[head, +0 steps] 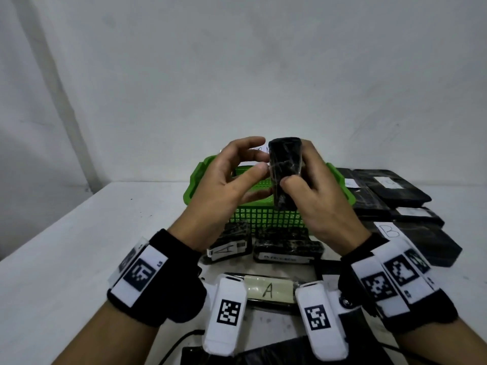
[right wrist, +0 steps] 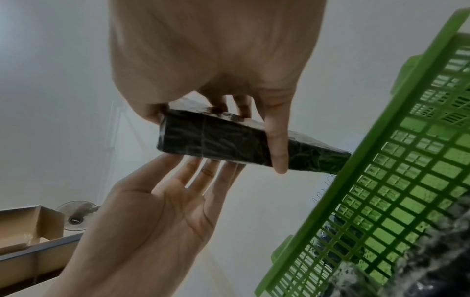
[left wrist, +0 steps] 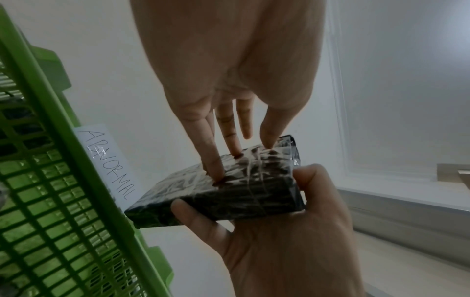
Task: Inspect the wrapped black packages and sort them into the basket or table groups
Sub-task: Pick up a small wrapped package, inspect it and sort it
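A black package in clear crinkled wrap is held upright above the green mesh basket. My right hand grips it, thumb across the front and fingers behind. My left hand stays open, its straight fingertips touching the package's left face. In the left wrist view those fingers press on the package. In the right wrist view my thumb crosses the package and the left palm lies flat beneath it. A paper label reading ABNORMAL hangs on the basket.
On the white table, wrapped packages lie in front of the basket, one marked A, one with a printed strip. More black packages, one marked B, are stacked at the right. A strip marked A lies near me.
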A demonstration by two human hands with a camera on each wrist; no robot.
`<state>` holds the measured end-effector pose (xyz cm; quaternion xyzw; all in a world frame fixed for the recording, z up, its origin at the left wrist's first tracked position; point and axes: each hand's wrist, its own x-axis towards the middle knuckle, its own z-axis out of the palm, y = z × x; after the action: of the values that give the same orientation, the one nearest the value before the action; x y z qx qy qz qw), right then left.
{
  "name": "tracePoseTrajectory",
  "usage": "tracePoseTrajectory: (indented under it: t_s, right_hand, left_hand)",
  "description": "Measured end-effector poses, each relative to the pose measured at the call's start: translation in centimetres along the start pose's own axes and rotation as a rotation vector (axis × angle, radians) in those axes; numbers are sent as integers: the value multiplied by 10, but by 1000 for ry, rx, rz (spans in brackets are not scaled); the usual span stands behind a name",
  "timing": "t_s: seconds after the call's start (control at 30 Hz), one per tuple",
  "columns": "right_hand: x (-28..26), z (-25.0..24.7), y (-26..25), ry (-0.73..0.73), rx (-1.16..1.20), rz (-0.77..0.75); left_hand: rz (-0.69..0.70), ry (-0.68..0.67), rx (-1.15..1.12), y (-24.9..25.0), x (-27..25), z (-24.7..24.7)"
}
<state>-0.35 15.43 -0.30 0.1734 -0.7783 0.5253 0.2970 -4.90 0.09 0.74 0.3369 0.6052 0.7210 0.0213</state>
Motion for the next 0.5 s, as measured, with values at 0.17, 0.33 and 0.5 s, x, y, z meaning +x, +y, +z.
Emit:
tracePoseTrajectory:
  t_s: [0.17,0.33,0.5]
  right_hand:
    - [0,-12,4,-108,-44,13]
    - [5,-14,7,-260,-3,107]
    - [12,-17,3,-131,140,357]
  left_hand:
    - [-268,-66,-14,6,-1,-3]
    - [-365,-124,-128,7,-1,-5]
    - [-302,-88,-72,-3,2,-11]
